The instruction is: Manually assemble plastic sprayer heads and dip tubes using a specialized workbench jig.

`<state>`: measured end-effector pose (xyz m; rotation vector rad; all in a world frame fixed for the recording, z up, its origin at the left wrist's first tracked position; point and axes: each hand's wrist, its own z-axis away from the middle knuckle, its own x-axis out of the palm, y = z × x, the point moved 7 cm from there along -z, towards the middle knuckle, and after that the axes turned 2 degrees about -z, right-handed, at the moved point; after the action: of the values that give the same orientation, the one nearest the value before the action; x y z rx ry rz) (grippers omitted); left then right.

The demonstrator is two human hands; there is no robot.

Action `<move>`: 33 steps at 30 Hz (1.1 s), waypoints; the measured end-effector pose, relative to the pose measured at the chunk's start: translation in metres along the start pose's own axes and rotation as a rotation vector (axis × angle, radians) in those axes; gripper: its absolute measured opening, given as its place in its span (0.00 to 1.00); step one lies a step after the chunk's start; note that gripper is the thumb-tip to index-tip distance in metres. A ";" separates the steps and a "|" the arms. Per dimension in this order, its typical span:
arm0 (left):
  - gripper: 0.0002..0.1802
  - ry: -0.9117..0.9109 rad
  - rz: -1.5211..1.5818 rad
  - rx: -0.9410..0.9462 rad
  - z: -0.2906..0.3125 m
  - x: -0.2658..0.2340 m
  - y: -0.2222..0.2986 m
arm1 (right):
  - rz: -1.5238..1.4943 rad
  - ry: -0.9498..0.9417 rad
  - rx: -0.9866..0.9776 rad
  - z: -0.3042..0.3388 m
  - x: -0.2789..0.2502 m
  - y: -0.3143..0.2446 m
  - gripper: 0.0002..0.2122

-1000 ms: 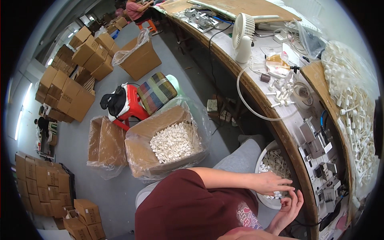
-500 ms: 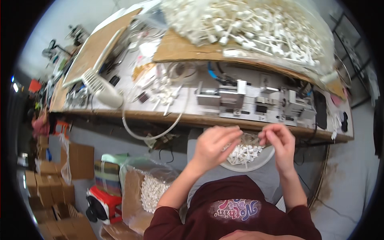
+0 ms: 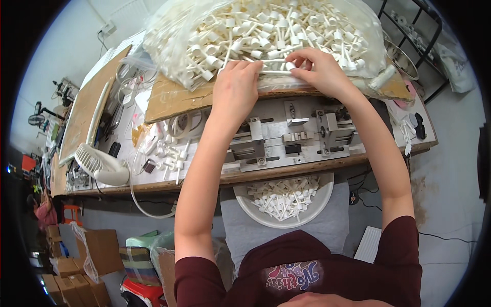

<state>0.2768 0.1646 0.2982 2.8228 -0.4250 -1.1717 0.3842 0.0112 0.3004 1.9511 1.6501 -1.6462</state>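
Both my hands are at the front of a large heap of white capped plastic sticks (image 3: 266, 30) in a clear plastic bag. My left hand (image 3: 236, 87) has its fingers curled down on the left ends of white sticks lying crosswise; its fingertips are partly hidden. With thumb and fingers, my right hand (image 3: 321, 72) pinches the capped end of a white capped plastic stick (image 3: 290, 66). Below the table edge, a round pale basin (image 3: 244, 204) rests on my lap, holding many smaller white capped pieces (image 3: 286, 200).
Flattened cardboard (image 3: 176, 100) lies under the bag. Metal fixtures (image 3: 299, 138) are mounted near the front edge. At left are loose white parts (image 3: 171, 156) and a white fan-like device (image 3: 102, 163) with a hose. Cardboard boxes (image 3: 99, 250) stand on the floor; a person (image 3: 46, 210) is far left.
My hands have moved up and forward from above the basin to the bagged heap. My right hand now pinches a capped stick. The view has shifted, and the basin shows more fully.
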 end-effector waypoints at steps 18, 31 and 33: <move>0.10 0.159 0.505 -0.266 0.056 -0.066 0.041 | 0.111 0.034 -0.313 0.186 0.035 -0.071 0.14; 0.22 -0.006 0.598 -0.317 0.103 -0.052 0.070 | 0.357 -0.083 -0.310 0.168 0.058 -0.074 0.11; 0.22 -0.027 0.578 -0.329 0.105 -0.050 0.072 | 0.361 -0.102 -0.295 0.167 0.058 -0.074 0.11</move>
<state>0.1525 0.1144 0.2691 2.1867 -0.8812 -1.0323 0.2120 -0.0308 0.2269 1.8481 1.3189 -1.2674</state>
